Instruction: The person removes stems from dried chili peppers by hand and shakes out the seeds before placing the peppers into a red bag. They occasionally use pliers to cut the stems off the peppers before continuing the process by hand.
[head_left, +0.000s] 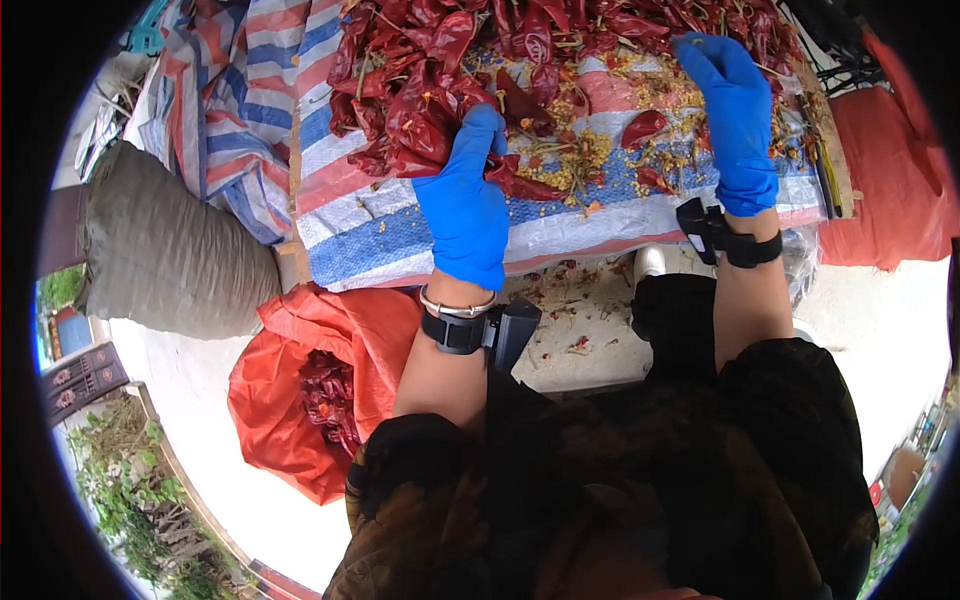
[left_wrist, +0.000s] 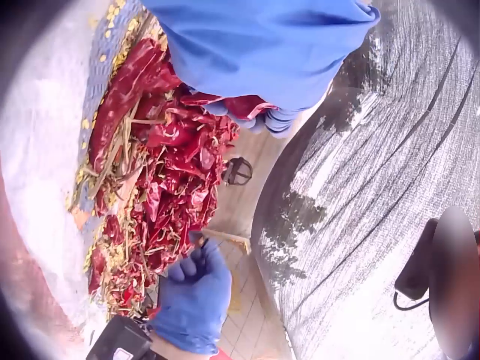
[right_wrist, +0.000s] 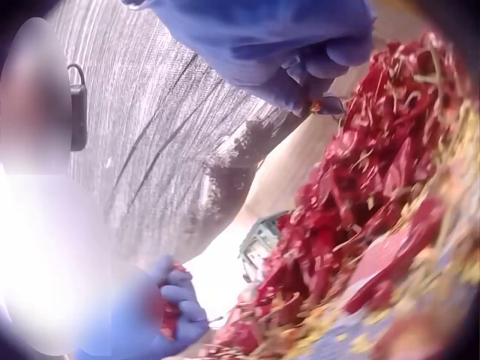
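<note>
My left hand (head_left: 462, 205), in a blue glove, grips dried red chili peppers over the near left part of a heap. In the left wrist view, part of a chili (left_wrist: 247, 106) shows under its curled fingers. My right hand (head_left: 738, 125), gloved in blue as well, is raised at the heap's right side. Its thumb and fingertips pinch a small chili stem (right_wrist: 316, 107) with an orange bit at its end. Beneath and beyond both hands spreads the heap of dried chilies (left_wrist: 176, 172), mixed with stems and yellow seeds (head_left: 590, 150).
Under the heap lies a striped woven sheet (head_left: 375, 245). On the floor to the left, an open red sack (head_left: 260, 415) contains chilies, with a full grey-green sack (head_left: 170, 245) behind it. Another red sack (head_left: 885, 180) stands at the right edge. Scraps litter the floor below.
</note>
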